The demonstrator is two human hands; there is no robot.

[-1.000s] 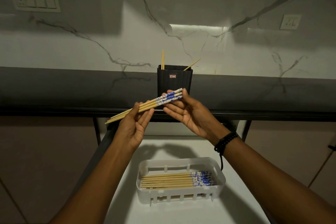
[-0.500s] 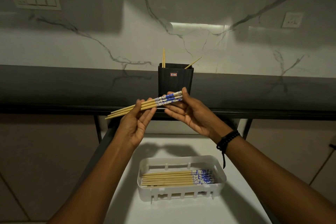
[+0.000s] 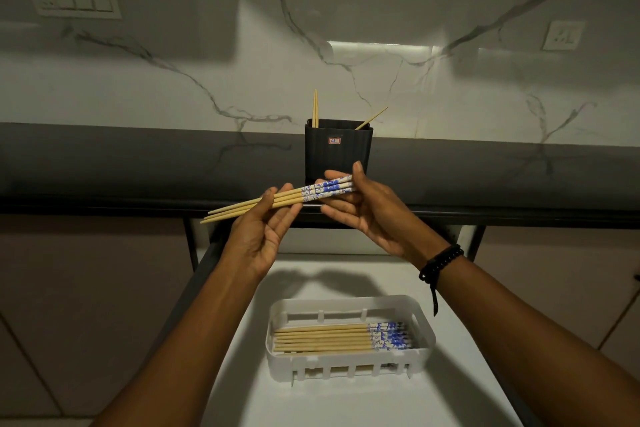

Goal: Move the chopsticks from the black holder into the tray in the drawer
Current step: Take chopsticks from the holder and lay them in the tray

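Note:
Three bamboo chopsticks with blue-and-white patterned ends lie side by side across both hands, in front of the black holder. My left hand pinches their plain middle between thumb and fingers. My right hand grips the patterned ends with its thumb on top. Three more chopstick tips stick out of the holder on the dark counter. Below, a white slotted tray in the open drawer holds several chopsticks lying flat, patterned ends to the right.
The dark countertop edge runs across the view above the drawer. Behind it rises a marble wall with a switch plate on the left and a socket on the right. Cabinet fronts flank the drawer.
The bundle has levelled slightly and shifted a little within both hands; the grips stay the same. The view has tilted slightly.

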